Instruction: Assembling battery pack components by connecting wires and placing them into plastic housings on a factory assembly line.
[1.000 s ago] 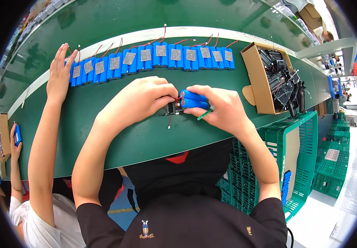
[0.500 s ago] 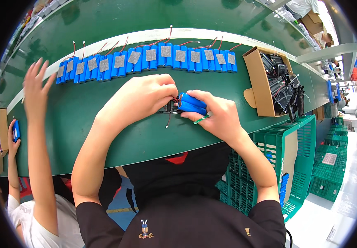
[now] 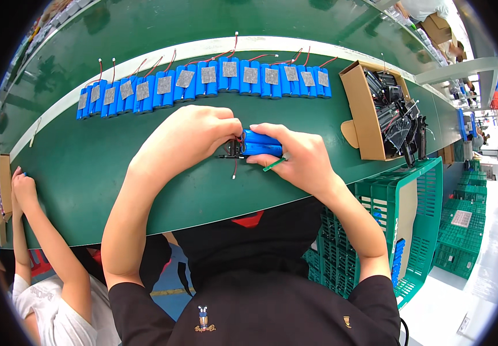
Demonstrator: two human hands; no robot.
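The co-worker's hand (image 3: 23, 187) had drawn back from the row of batteries (image 3: 203, 81); the right hand (image 3: 298, 158) gripped the blue battery pack (image 3: 262, 143); the left hand (image 3: 194, 135) pinched its connector (image 3: 231, 150).

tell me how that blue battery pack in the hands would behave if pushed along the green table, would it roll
The blue battery pack looks like round cells joined side by side, so it would probably slide flat rather than roll. It seems rigid. Its thin wires look floppy and could snag.

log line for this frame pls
left hand: at connector | right hand: grips blue battery pack | green table
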